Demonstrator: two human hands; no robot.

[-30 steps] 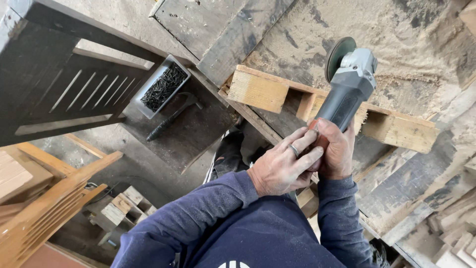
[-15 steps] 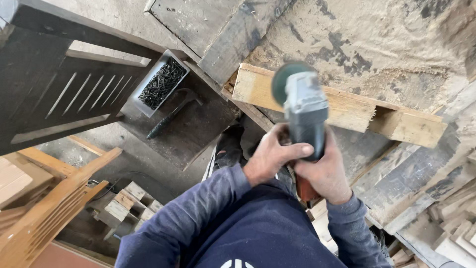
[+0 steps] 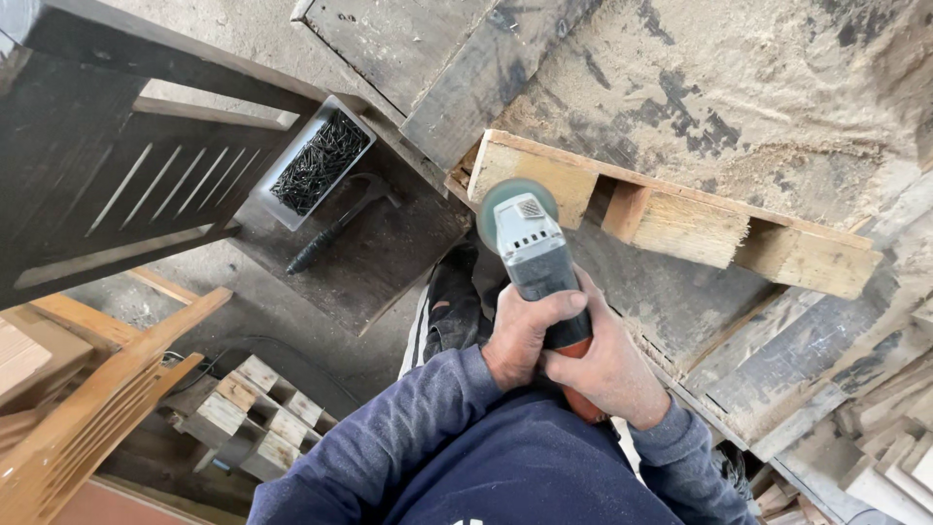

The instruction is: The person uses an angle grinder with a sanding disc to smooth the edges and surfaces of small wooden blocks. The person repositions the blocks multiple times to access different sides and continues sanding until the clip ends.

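Both my hands grip a grey and orange angle grinder (image 3: pixel 530 255). My left hand (image 3: pixel 523 332) wraps the middle of its body, and my right hand (image 3: pixel 610 367) holds the orange rear end. The grinder's round disc (image 3: pixel 501 197) sits at the near end block of a pale wooden frame piece (image 3: pixel 680 222), which lies on a dusty workbench (image 3: pixel 739 97). I cannot tell whether the disc touches the wood. My dark blue sleeves fill the lower middle of the view.
A metal tray of dark screws (image 3: pixel 319 161) and a hammer (image 3: pixel 335 231) rest on a dark bench at left. Dark slatted furniture (image 3: pixel 107 185) stands far left, orange wooden chair parts (image 3: pixel 78 408) at lower left. Small wood blocks (image 3: pixel 248 413) lie below, planks (image 3: pixel 875 428) at right.
The grinder has swung from the right part of the wooden piece to its left end block. Both hands moved left with it, keeping their grip.
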